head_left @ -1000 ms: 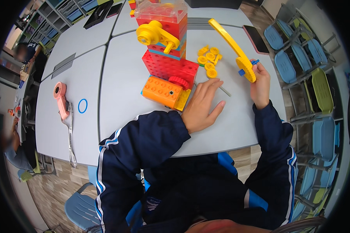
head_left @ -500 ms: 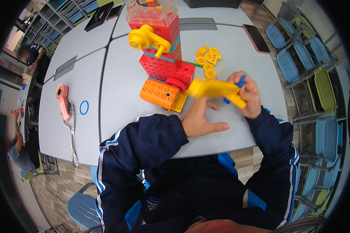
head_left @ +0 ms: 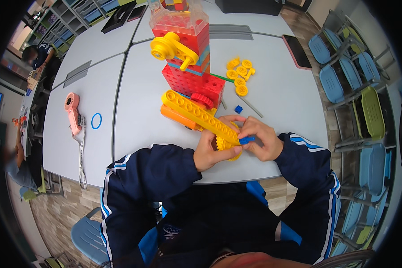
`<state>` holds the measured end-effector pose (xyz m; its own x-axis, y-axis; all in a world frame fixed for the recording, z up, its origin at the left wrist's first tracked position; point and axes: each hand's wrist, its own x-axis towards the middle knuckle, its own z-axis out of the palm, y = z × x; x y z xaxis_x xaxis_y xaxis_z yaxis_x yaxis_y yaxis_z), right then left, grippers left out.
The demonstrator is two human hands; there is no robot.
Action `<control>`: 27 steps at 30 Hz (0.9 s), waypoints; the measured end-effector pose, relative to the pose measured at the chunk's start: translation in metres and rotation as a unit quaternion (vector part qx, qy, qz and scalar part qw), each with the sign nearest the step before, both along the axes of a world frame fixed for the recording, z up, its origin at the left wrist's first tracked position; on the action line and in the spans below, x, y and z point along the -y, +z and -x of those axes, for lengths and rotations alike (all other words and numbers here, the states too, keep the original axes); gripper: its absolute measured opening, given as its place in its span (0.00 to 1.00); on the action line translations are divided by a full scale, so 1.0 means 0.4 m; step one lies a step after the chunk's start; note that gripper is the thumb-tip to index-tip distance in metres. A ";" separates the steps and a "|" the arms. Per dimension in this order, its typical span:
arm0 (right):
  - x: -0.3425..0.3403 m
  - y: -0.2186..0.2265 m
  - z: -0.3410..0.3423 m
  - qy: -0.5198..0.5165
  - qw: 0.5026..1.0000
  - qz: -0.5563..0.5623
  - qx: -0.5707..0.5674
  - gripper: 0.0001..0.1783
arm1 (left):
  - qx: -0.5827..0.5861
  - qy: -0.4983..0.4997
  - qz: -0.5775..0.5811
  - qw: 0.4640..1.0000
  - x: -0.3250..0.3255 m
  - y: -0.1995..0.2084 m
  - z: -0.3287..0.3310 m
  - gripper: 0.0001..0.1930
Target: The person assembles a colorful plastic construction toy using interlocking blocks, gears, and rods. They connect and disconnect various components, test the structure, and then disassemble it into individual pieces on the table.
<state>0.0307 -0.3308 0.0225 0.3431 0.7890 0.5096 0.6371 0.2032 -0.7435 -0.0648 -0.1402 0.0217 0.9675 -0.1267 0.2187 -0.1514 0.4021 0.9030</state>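
Note:
My left hand (head_left: 210,152) grips a long yellow beam (head_left: 196,112) with a row of round holes, near its lower end. A yellow gear wheel (head_left: 222,143) sits at that end, partly covered by my fingers. My right hand (head_left: 264,139) pinches a small blue toothed piece (head_left: 246,140) against the beam's end. The beam's far end slants up and left, over an orange block (head_left: 179,117). Behind it stands a tower of red bricks (head_left: 190,80) with a yellow crank (head_left: 174,50) on its side and a red gear (head_left: 203,99) at its base.
On the table beyond my hands lie a small blue piece (head_left: 238,109), a grey rod (head_left: 250,106) and several yellow wheels (head_left: 241,80). A phone (head_left: 296,52) rests at the far right. At left are a pink handheld fan (head_left: 73,112) and a blue ring (head_left: 96,121).
Both hands have come nearer the table's front edge. My left hand has taken hold of the beam, which now points up and left. The blue piece is at its end.

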 end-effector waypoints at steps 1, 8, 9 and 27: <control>-0.006 0.000 0.008 0.014 1.000 -0.004 -0.004 0.15 | -0.023 -0.003 0.002 1.000 -0.007 0.001 0.005 0.16; -0.009 0.005 0.038 0.038 0.995 0.031 0.090 0.14 | 0.050 -0.058 -0.156 0.985 -0.045 -0.016 0.010 0.11; -0.011 0.004 0.037 0.044 0.990 0.001 0.133 0.14 | 0.060 -0.065 -0.165 0.982 -0.045 -0.017 0.012 0.11; 0.064 0.037 0.011 -0.252 0.931 -0.242 -0.106 0.13 | -0.021 -0.018 -0.055 0.998 -0.029 -0.042 0.062 0.09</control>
